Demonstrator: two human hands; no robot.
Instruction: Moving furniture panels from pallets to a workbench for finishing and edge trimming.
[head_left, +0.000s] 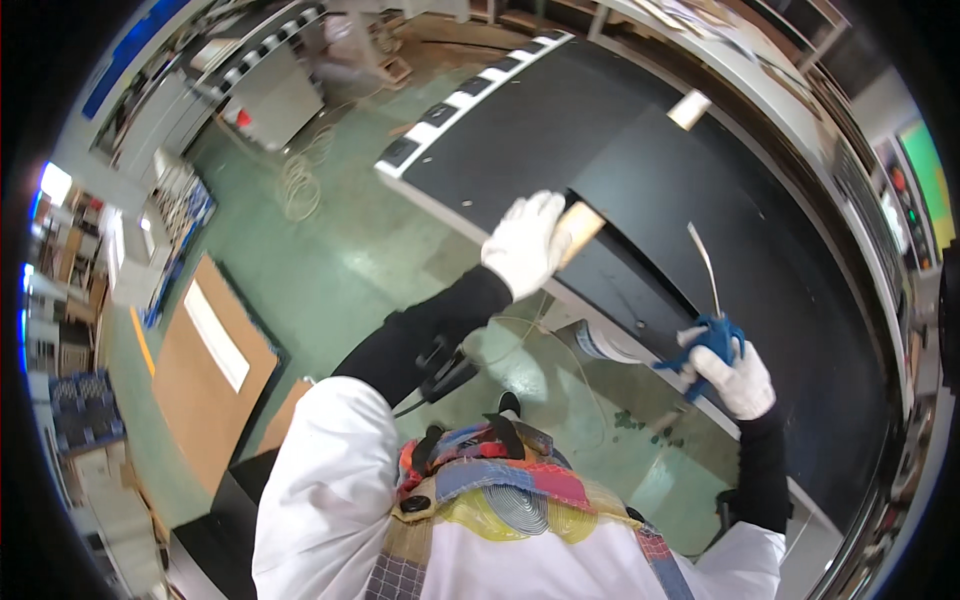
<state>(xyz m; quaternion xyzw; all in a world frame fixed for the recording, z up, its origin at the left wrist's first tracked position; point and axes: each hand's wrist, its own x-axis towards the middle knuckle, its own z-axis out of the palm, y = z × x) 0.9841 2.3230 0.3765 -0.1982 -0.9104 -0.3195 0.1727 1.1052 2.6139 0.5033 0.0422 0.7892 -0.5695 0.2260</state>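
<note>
My left hand (pixel 525 245), in a white glove, is closed on a pale wooden block (pixel 582 234) at the near edge of the bench. The block lies by the corner of a dark flat panel (pixel 655 185). In my right hand (pixel 738 382), also gloved in white, is a blue gun-shaped tool (pixel 716 340). My fingers wrap around its body. A long, thin, slightly bent pale rod (pixel 706 262) sticks out from it over the panel. A dark gap runs along the panel's near edge, between my two hands.
A black-topped bench (pixel 500 125) has a black-and-white striped edge at left. A small pale block (pixel 689 110) lies at the panel's far edge. Brown boards (pixel 205 370) stand at left. A coiled hose (pixel 300 185) lies on the green floor, and shelving runs behind the bench.
</note>
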